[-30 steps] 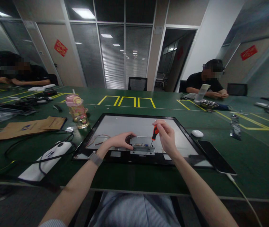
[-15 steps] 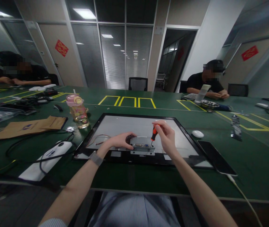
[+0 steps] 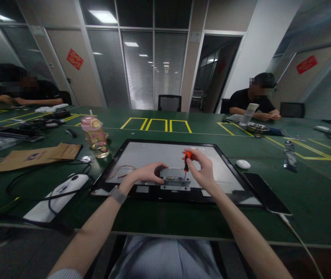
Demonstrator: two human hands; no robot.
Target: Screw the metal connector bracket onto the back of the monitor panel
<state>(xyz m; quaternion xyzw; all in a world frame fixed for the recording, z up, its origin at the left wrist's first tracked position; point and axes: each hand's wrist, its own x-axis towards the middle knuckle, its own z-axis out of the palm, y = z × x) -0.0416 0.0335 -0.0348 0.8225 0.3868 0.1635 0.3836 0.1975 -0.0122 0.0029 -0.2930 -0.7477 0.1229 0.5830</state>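
Observation:
A flat display panel (image 3: 142, 155) with a black frame lies on the green table before me. Near its front edge sits a metal bracket (image 3: 175, 187) with a row of connectors and a small board behind it. My right hand (image 3: 203, 169) grips an orange and black screwdriver (image 3: 186, 162), held nearly upright, its tip down at the bracket's right end. My left hand (image 3: 148, 173) is curled at the bracket's left end, thumb and forefinger around it. Something dark shows between those fingers, too small to make out. Thin wires (image 3: 121, 170) lie left of that hand.
To the left are a pink-lidded bottle (image 3: 95, 135), brown paper envelopes (image 3: 37, 157) and a white power strip (image 3: 56, 197) with black cables. On the right lie a white mouse (image 3: 243, 164) and a phone (image 3: 266, 193) on a cable. Co-workers sit across the table.
My right hand has shifted slightly left and turned about the screwdriver handle, which now stands more upright. The left hand and the panel have kept their places.

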